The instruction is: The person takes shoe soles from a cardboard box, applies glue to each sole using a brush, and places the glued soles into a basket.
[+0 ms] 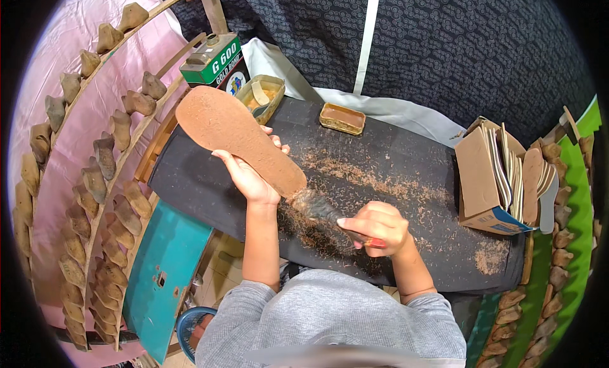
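My left hand grips a brown shoe sole along its edges. The sole is raised over the dark table, with its broad end up and to the left and its narrow end toward my right hand. In that hand is a brush with a red handle end, fingers closed round it. Its greyish head is smeared by motion and meets the narrow end of the sole.
Brown shavings lie across the black-covered table. At the back are a green can, an open container and a small brown-filled tin. A cardboard box of soles stands right. Racks of wooden shoe lasts flank both sides.
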A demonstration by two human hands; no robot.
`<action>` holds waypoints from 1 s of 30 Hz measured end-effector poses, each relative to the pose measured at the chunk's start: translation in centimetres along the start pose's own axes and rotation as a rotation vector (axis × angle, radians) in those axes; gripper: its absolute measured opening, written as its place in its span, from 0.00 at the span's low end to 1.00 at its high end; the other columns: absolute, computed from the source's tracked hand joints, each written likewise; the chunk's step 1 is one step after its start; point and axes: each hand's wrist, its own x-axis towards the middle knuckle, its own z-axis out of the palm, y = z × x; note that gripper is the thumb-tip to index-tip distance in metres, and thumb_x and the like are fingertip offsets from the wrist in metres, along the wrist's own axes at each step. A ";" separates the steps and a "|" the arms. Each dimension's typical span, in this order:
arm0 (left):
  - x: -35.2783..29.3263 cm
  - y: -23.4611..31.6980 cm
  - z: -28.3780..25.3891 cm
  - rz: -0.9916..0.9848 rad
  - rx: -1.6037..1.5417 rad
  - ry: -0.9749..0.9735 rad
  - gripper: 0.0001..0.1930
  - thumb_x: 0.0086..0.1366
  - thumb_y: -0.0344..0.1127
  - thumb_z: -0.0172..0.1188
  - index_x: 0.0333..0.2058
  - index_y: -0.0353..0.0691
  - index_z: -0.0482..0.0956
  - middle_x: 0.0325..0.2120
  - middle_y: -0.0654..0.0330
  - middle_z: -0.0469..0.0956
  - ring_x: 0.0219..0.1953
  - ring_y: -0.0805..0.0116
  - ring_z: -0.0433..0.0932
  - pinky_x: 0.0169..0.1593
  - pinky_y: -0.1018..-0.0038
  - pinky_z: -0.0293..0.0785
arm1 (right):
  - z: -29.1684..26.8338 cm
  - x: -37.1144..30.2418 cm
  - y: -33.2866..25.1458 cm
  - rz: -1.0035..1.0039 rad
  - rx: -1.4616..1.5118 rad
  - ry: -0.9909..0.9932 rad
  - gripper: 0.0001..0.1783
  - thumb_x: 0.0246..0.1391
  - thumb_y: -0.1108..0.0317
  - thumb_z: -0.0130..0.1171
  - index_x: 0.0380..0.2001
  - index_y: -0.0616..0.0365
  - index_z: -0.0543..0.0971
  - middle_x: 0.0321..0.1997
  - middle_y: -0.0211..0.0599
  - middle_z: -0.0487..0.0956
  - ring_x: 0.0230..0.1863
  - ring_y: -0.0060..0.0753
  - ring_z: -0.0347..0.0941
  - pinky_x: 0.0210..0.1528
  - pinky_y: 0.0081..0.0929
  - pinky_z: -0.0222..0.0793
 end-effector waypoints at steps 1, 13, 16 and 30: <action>0.0 -0.1 -0.2 -0.007 -0.014 -0.051 0.40 0.62 0.71 0.24 0.48 0.39 0.67 0.37 0.55 0.70 0.33 0.62 0.70 0.36 0.63 0.70 | 0.1 0.2 -0.2 0.007 -0.014 -0.021 0.24 0.29 0.77 0.65 0.38 0.65 0.79 0.21 0.35 0.73 0.21 0.33 0.70 0.22 0.27 0.64; -1.2 -1.3 -0.7 -0.200 0.125 -0.087 0.40 0.62 0.71 0.23 0.44 0.38 0.68 0.31 0.55 0.74 0.27 0.66 0.74 0.31 0.70 0.74 | -0.2 0.0 0.5 0.019 -0.032 -0.029 0.24 0.28 0.71 0.65 0.36 0.66 0.79 0.19 0.32 0.71 0.20 0.33 0.68 0.22 0.29 0.62; -1.7 -1.6 -1.3 -0.276 0.205 -0.113 0.39 0.63 0.69 0.23 0.45 0.38 0.68 0.30 0.54 0.76 0.29 0.65 0.76 0.32 0.69 0.75 | -0.2 0.7 0.4 0.014 -0.101 -0.018 0.24 0.28 0.72 0.65 0.36 0.66 0.79 0.19 0.32 0.70 0.19 0.33 0.67 0.22 0.29 0.62; -4.1 -2.4 -3.3 -0.692 0.350 -0.333 0.41 0.64 0.68 0.22 0.53 0.37 0.66 0.36 0.55 0.77 0.32 0.68 0.78 0.36 0.73 0.76 | -3.0 6.9 2.5 -0.043 -0.368 0.267 0.19 0.30 0.75 0.64 0.33 0.64 0.81 0.19 0.34 0.74 0.19 0.32 0.69 0.23 0.26 0.64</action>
